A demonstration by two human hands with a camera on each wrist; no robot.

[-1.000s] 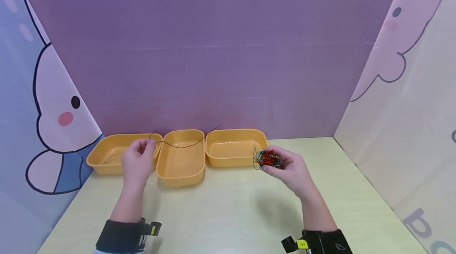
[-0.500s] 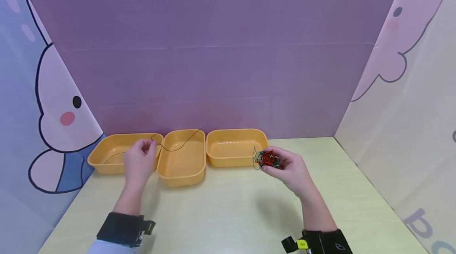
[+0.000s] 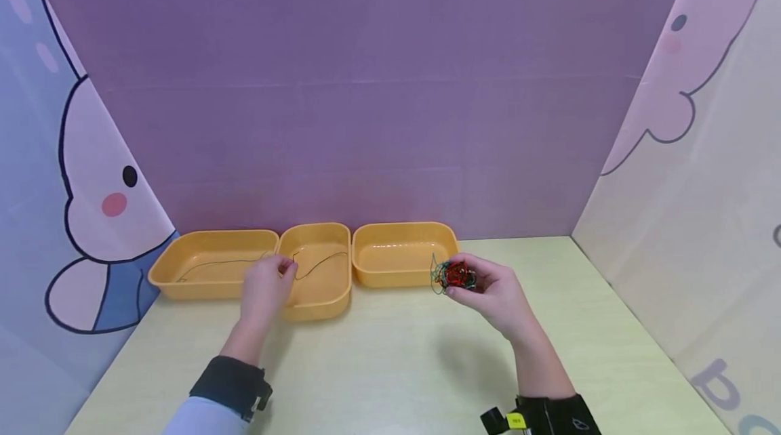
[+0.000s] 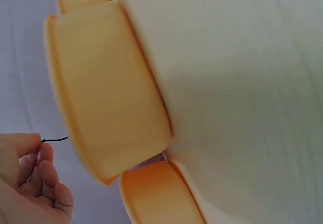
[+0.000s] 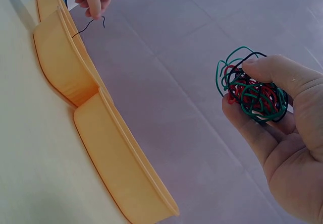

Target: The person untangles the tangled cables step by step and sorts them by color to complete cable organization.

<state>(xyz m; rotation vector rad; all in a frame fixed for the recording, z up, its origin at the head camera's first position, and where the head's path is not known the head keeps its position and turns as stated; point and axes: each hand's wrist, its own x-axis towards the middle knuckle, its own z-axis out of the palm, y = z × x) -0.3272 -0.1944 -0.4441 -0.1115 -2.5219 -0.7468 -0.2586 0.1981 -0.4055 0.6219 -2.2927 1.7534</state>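
My left hand (image 3: 267, 286) pinches one thin black wire (image 5: 87, 28) between thumb and fingertip, over the left part of the middle yellow tray (image 3: 320, 312). The wire's longer end hangs down into that tray, and a short bent end sticks up from the fingers. In my right hand (image 3: 493, 289) is a tangled ball of red, green and black wires (image 5: 255, 93), gripped between thumb and fingers above the table. Loose green loops stand out from the ball on its left side. The left wrist view shows only a short piece of the black wire beyond the fingertips.
A left yellow tray (image 3: 189, 291), with a thin wire (image 3: 210, 263) lying in it, stands against the middle one. To the right is a third yellow tray (image 3: 390, 279). A purple backdrop (image 3: 378, 96) rises behind the pale table (image 3: 378, 367).
My left hand has moved right and lower, from over the left tray to the middle tray, bringing the black wire down into it. My right hand has barely moved.
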